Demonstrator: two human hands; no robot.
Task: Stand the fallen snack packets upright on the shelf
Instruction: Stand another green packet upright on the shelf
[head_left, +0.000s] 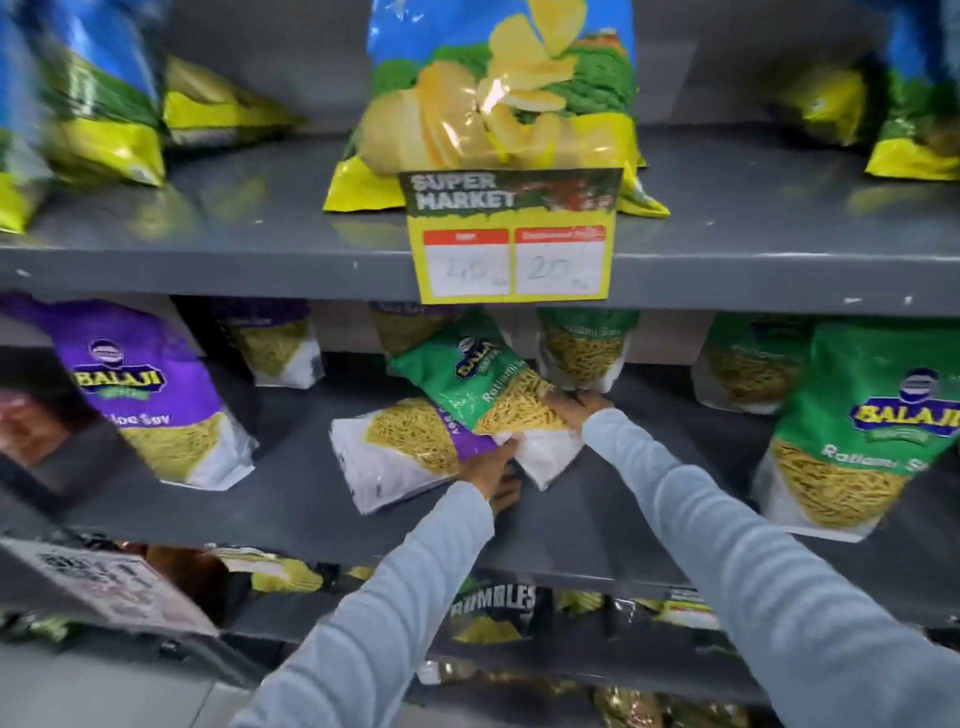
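On the middle grey shelf (311, 499) a green Ratlami Sev packet (467, 374) leans tilted to the left, resting on a purple Aloo Sev packet (405, 441) that lies flat on its side. My right hand (576, 408) grips the green packet's right lower edge. My left hand (488, 467) holds the green packet's white bottom corner, where it meets the purple packet. Both arms wear light blue sleeves.
Upright purple packet (150, 395) stands at left, upright green packets (862, 426) at right, more (582, 348) behind. The upper shelf holds blue-yellow chip bags (498, 104) and a yellow price tag (511, 239). Dark packets (493, 608) fill the lower shelf.
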